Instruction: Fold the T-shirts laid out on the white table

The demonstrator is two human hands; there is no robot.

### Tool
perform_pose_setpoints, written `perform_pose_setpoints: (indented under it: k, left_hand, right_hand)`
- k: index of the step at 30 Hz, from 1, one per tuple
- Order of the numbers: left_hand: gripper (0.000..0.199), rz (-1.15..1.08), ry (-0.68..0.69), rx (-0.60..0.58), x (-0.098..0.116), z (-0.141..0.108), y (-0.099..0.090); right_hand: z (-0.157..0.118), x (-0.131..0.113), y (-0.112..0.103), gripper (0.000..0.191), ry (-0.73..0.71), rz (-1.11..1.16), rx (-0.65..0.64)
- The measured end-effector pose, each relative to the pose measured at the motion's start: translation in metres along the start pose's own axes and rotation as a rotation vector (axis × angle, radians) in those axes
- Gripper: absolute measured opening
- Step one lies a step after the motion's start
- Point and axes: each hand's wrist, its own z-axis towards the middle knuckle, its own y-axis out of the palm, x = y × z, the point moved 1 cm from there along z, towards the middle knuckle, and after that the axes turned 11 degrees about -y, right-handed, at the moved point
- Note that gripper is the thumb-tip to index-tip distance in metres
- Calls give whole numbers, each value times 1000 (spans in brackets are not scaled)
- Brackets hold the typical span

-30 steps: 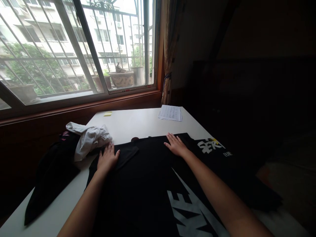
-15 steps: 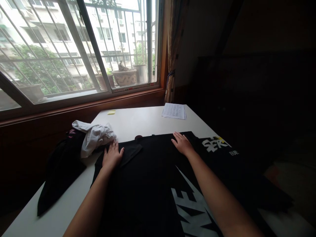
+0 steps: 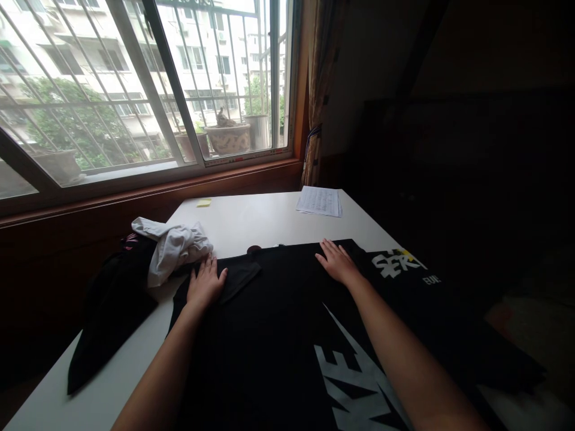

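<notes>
A black T-shirt (image 3: 260, 335) with large grey lettering lies spread over the table, its near part running out of the bottom of the view. Flat on its far left part, by a folded-over dark flap, rests my left hand (image 3: 206, 282), fingers spread. My right hand (image 3: 338, 261) lies palm down near the shirt's far edge on the right, fingers stretched out. To the right of that hand is more black cloth with a white and yellow print (image 3: 395, 263); whether it belongs to the same shirt I cannot tell.
Crumpled white cloth (image 3: 173, 251) and black cloth (image 3: 112, 323) are heaped at the table's left edge. Papers (image 3: 320, 201) and a yellow sticky note (image 3: 203, 203) lie toward the far end of the white table (image 3: 251, 218). A barred window is beyond; a dark round object (image 3: 254, 249) peeks out behind the shirt.
My right hand has slid very slightly to the right along the cloth. The left hand stays flat in nearly the same place, and the view has shifted a little.
</notes>
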Motion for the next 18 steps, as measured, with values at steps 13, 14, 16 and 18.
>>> perform_pose_setpoints:
  k: [13,14,16,18]
  left_hand:
    - [73,-3,26,19,-2,-2,0]
    - [72,-4,46,34,-2,-3,0]
    - [69,-1,92,74,-3,-5,-2]
    - [65,2,143,124,-3,-7,-5]
  right_hand:
    - [-2,3,2,60,-43,14,146]
    - [-2,3,2,59,-49,13,149]
    - [-2,2,1,56,-56,12,153]
    - [-2,2,1,55,-57,12,158]
